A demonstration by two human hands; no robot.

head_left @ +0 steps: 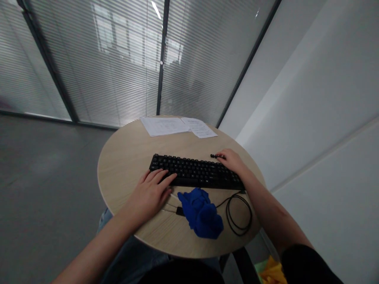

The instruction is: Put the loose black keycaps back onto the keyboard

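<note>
A black keyboard (195, 172) lies across the round table. My left hand (151, 193) rests on its left end with the fingers stretched out over the keys, holding nothing. At the far right edge of the keyboard, my right hand (232, 161) has its fingers bent together around a small black piece, which looks like a keycap. A short row of similar small black pieces (212, 156) lies by those fingertips, partly hidden by them. In front of the keyboard sits a crumpled blue cloth (203, 215), apart from both hands.
The keyboard's coiled black cable (251, 221) lies to the right of the cloth. A black-ended tool with thin wire prongs (179, 211) pokes out at the cloth's left. Printed sheets (166, 126) lie at the far edge of the wooden table (118, 165). A white wall stands close on the right.
</note>
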